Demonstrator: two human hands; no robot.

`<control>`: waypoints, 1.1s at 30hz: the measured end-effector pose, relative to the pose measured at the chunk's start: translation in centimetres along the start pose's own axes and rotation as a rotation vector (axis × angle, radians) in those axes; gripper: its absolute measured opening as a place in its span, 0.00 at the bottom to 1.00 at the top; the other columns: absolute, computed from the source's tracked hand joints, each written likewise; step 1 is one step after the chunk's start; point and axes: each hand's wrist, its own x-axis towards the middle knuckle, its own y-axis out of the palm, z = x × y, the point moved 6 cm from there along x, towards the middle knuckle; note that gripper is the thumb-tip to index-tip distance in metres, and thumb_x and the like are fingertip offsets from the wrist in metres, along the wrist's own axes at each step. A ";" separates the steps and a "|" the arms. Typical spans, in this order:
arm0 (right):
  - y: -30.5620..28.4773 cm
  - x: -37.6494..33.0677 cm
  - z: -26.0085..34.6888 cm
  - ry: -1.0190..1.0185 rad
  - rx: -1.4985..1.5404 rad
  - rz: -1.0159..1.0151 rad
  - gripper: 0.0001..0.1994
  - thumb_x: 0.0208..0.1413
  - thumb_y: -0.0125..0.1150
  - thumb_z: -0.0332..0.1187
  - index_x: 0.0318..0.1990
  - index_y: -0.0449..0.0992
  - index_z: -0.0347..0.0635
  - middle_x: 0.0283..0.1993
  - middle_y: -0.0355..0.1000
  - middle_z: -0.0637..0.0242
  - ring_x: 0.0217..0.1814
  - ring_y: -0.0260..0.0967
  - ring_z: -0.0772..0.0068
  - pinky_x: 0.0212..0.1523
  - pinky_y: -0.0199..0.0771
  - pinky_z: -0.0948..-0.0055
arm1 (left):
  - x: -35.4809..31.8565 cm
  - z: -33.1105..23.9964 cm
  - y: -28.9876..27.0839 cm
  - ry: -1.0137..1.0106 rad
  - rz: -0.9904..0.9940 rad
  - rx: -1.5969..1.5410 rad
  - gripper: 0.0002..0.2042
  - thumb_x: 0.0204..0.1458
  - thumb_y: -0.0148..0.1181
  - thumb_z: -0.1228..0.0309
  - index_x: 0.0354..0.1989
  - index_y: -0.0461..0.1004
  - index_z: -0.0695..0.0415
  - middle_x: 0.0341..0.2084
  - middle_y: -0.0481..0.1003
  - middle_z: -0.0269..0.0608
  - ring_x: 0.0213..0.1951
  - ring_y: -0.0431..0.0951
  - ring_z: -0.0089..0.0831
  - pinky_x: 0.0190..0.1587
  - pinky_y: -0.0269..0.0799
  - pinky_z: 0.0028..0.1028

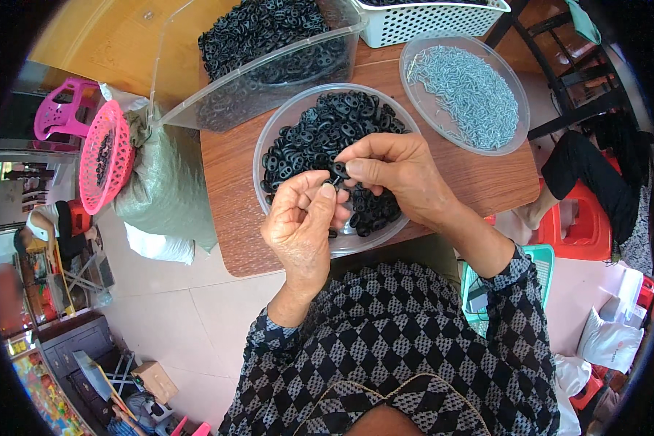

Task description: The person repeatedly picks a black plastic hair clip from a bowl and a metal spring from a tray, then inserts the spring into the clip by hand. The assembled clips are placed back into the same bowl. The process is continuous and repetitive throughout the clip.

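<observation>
A small black plastic piece [336, 172] is pinched between the fingertips of the left hand [300, 225] and right hand [396, 174], both closed on it, just above the clear bowl of black pieces [269, 138]. If the grip slips, it could be lost among them. Behind the bowl, a clear dish of grey pins [466, 91] sits.

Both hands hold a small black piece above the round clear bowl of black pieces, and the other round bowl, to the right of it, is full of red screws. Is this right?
Not quite. In the head view the left hand and right hand do hold a small black piece above the bowl of black pieces, but the bowl to the right holds silver-grey metal pins, not red screws.
</observation>
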 end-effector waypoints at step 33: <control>1.2 -1.3 1.2 -0.347 -0.388 -0.119 0.03 0.46 0.57 0.22 0.30 0.73 0.34 0.25 0.67 0.63 0.27 0.64 0.73 0.30 0.65 0.72 | -0.6 1.7 0.8 0.029 -0.024 -0.046 0.13 0.56 0.51 0.76 0.49 0.69 0.67 0.26 0.74 0.37 0.24 0.73 0.19 0.27 0.71 0.17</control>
